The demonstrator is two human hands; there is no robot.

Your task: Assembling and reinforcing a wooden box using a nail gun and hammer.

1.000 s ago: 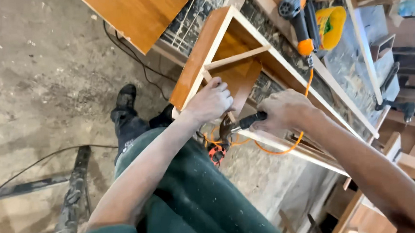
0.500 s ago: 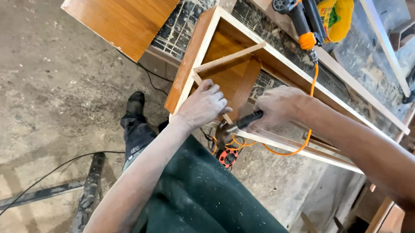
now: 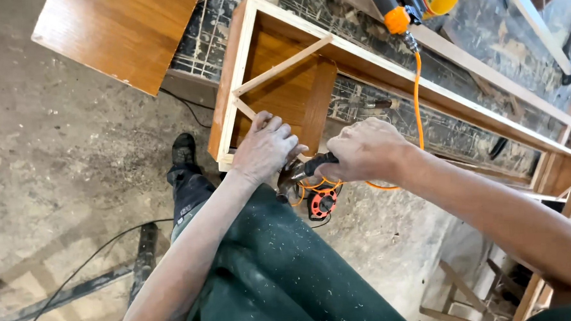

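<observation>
A dusty concrete floor (image 3: 48, 158) lies under a scarred work surface (image 3: 360, 99) carrying one long wooden frame (image 3: 332, 49). The left hand (image 3: 264, 148) presses flat, fingers spread, on the frame's near corner; the right hand (image 3: 362, 152) is clenched round the black handle of one hammer (image 3: 302, 171), just beside it. One orange hose (image 3: 416, 90) runs to one nail gun (image 3: 397, 5). One orange tape reel (image 3: 322, 202) lies below. Since the earlier frame, the view has tilted and the hands sit lower.

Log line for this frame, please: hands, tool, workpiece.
left hand: pressed on wooden frame corner | right hand: grips black-handled tool | orange hose alongside
</observation>
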